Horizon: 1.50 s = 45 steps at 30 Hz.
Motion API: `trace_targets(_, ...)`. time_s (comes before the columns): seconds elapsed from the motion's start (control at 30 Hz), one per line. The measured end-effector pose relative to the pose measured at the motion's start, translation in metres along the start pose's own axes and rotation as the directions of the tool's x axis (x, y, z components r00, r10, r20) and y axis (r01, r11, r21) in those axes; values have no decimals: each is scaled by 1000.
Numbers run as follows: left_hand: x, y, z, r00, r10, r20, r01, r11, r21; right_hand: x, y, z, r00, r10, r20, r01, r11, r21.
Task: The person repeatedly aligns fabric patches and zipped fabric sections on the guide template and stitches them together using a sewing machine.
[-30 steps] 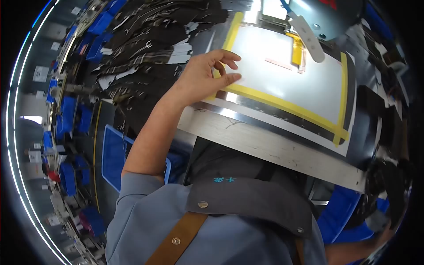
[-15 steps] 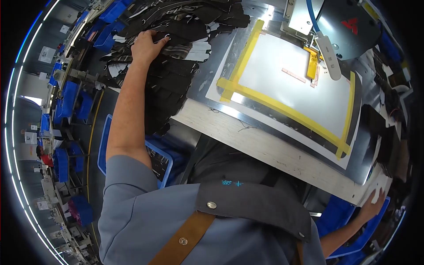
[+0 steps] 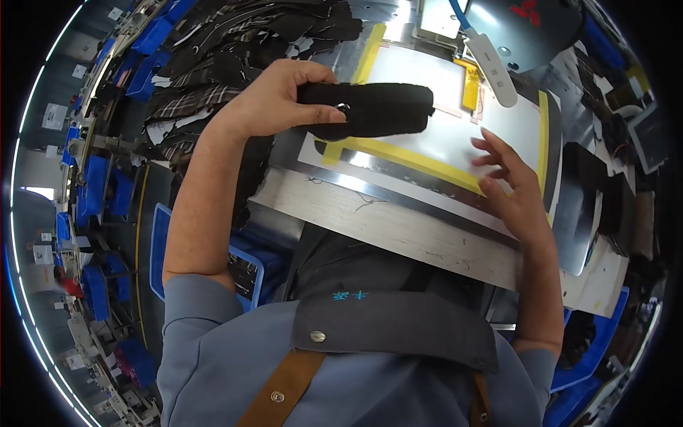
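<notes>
My left hand point(image 3: 277, 99) grips a dark fabric piece point(image 3: 384, 109), thumb on the near side and fingers behind. The piece is long and black, and it hangs over the left part of a white work plate point(image 3: 420, 75) edged with yellow tape point(image 3: 420, 165). My right hand point(image 3: 509, 185) hovers over the plate's near right part, fingers spread and holding nothing. Beyond it sit a yellow guide piece point(image 3: 470, 87) and a white handheld-looking control point(image 3: 491, 67) on a blue cable. Behind my left hand spreads a heap of dark and plaid fabric pieces point(image 3: 213, 64).
A machine head with a black cover point(image 3: 548, 32) stands at the back right. Dark fabric stacks point(image 3: 615, 206) lie at the right. Blue bins point(image 3: 160, 249) sit below the table's pale front edge point(image 3: 384, 220). Sewing stations line the far left.
My left hand has come from the fabric heap to the plate, now with a dark fabric piece in it. My right hand has moved from the table's right edge in over the plate.
</notes>
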<state>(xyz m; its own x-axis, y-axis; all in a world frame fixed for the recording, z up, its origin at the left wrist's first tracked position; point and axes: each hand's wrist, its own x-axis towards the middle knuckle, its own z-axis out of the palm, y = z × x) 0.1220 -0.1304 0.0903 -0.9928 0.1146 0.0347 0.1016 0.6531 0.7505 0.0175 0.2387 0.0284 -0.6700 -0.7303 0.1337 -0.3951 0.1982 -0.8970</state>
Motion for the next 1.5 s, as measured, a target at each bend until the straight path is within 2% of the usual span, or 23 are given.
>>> trace_targets(0.03,9,2,12,1000,6,25,-5,1000,-31,11,6,7,999,43,18,-44,997,71)
trace_targets(0.07,17,3,22,998,-12,64,12,1000,-10,21,13,24,996,-15,-93,34,977,213)
trace_targets(0.1,24,4,31,994,-33,103,31,999,13,31,13,24,995,-5,-102,26,978,206)
trace_targets(0.17,35,8,42,991,-16,131,15,1000,11,44,14,21,986,162,-23,-158,979,131)
trace_targets(0.23,44,11,54,989,-10,148,7,1000,16,48,18,21,978,203,-37,-194,966,171)
trace_targets(0.27,48,12,64,976,218,21,-216,946,241,49,26,20,981,183,-70,-171,974,152)
trace_targets(0.3,51,14,72,892,450,-52,-373,796,477,49,32,19,983,159,-97,-145,980,134)
trace_targets(0.4,62,35,104,966,230,118,-257,910,326,45,24,17,967,234,-105,-222,968,116)
trace_targets(0.43,68,38,114,978,189,86,-207,884,418,42,20,15,953,287,-93,-275,954,120)
trace_targets(0.57,77,31,116,993,77,87,-106,906,410,36,38,6,975,219,-26,-216,971,104)
trace_targets(0.6,78,28,115,995,60,77,-86,909,408,36,39,3,976,217,-35,-218,975,-31)
trace_targets(0.63,79,28,110,995,63,82,-91,909,407,36,35,2,975,220,-40,-221,975,-30)
trace_targets(0.73,74,10,78,992,-65,109,-8,828,561,39,29,5,976,177,-129,-207,939,-275)
trace_targets(0.8,74,-16,43,986,-128,109,36,793,608,43,30,3,989,55,-136,-102,925,-366)
trace_targets(1.0,64,-33,-27,875,-478,82,385,787,482,58,30,3,987,97,-127,-135,934,-332)
trace_targets(1.13,51,-31,-22,913,-320,253,223,910,348,56,41,4,986,66,-153,-104,962,-252)
trace_targets(1.17,44,-19,-11,948,-219,233,71,856,512,55,42,4,987,59,-147,-95,964,-247)
trace_targets(1.23,30,-17,-7,949,-146,278,-73,758,648,52,42,4,989,68,-134,-92,979,-181)
trace_targets(1.33,15,15,-51,957,-161,241,52,914,402,50,40,6,986,74,-152,-86,994,-71)
trace_targets(1.37,2,25,-67,971,-209,114,167,941,296,50,39,8,979,96,-177,-96,995,10)
trace_targets(1.4,-13,23,-84,967,-253,3,253,967,26,49,34,8,986,108,-125,-108,994,7)
trace_targets(1.43,-27,21,-87,952,-137,-275,104,986,-131,48,29,9,987,101,-123,-101,995,10)
trace_targets(1.5,-37,12,-104,775,-214,-595,-36,925,-379,49,19,15,997,46,55,-41,995,-89)
